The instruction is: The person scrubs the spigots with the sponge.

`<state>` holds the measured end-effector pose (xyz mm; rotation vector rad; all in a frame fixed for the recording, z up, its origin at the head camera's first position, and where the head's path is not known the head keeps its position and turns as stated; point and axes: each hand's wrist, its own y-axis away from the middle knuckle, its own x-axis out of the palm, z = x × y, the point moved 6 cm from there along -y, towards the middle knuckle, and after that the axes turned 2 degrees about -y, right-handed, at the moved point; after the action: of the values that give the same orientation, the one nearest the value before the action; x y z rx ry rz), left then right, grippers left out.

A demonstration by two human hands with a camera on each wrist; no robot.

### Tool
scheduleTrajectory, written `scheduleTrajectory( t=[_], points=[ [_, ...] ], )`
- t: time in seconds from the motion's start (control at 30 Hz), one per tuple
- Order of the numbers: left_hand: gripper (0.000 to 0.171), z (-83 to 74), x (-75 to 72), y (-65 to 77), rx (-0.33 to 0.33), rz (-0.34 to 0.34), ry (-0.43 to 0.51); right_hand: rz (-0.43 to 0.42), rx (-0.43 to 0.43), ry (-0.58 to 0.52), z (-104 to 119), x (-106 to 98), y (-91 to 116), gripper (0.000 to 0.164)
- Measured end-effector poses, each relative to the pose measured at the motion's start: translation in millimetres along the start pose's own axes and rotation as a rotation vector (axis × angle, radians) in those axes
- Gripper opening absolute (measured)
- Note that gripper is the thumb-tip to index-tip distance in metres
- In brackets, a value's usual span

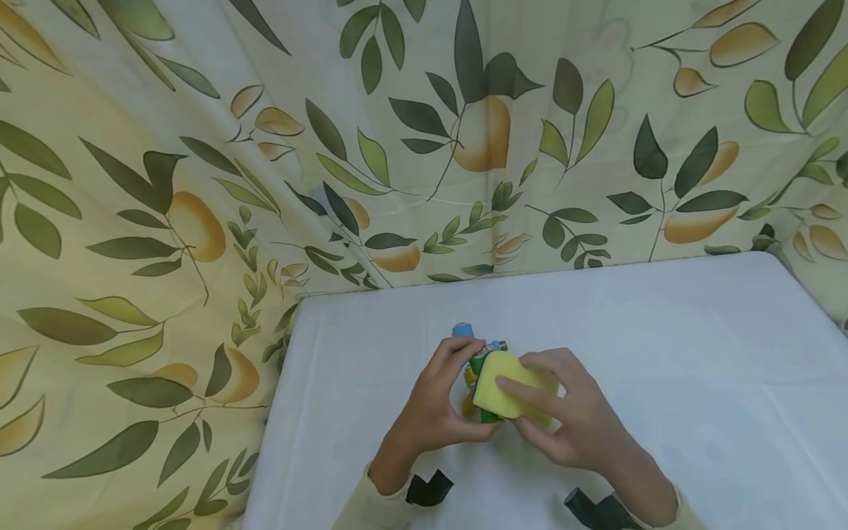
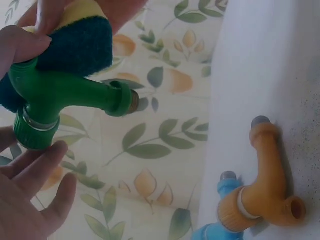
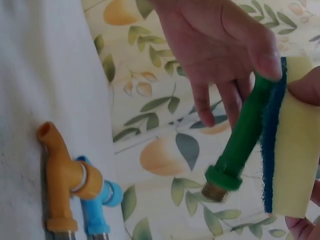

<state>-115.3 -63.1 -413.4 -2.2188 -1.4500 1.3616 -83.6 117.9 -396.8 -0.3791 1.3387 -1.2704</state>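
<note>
My left hand [image 1: 430, 401] holds a green plastic tap [image 2: 65, 92] between thumb and fingertips, raised above the table. The tap's threaded metal end [image 3: 215, 192] sticks out free. A sponge [image 1: 506, 383], yellow with a dark green scouring side, is gripped by my right hand [image 1: 579, 412]. Its scouring side lies against the green tap, which is mostly hidden behind it in the head view. On the table beyond the hands lie an orange tap [image 2: 270, 170] and a blue tap [image 3: 95, 215], close together.
A white-covered table [image 1: 662, 331] spreads beneath the hands. Its far and left edges meet a hanging curtain [image 1: 411, 184] with leaf and fruit prints. Black straps [image 1: 429, 489] show near both wrists.
</note>
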Motion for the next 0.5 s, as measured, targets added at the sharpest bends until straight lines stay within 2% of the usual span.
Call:
scheduleTrajectory(
  t=[0.07,0.17,0.23,0.3,0.4,0.5],
  points=[
    [0.1,-1.6,0.6,-0.2,0.012,0.009,0.016,-0.023,0.041,0.027,-6,-3,-2,0.041],
    [0.102,-2.4,1.5,0.4,0.002,0.022,0.043,-0.051,0.153,0.061,-16,-8,-3,0.046],
    [0.105,-1.5,2.8,0.8,-0.021,0.036,0.083,-0.049,0.189,0.037,-17,-9,-2,0.047],
    [0.108,-0.5,3.7,0.2,-0.044,0.042,0.163,-0.012,0.17,-0.002,-12,-8,-2,0.045],
    [0.113,0.0,5.2,-1.8,-0.052,0.049,0.314,0.05,0.092,-0.062,0,-8,-3,0.041],
    [0.11,-1.2,6.5,-4.0,-0.043,0.052,0.377,0.073,0.049,-0.046,5,-10,-6,0.039]
  ],
)
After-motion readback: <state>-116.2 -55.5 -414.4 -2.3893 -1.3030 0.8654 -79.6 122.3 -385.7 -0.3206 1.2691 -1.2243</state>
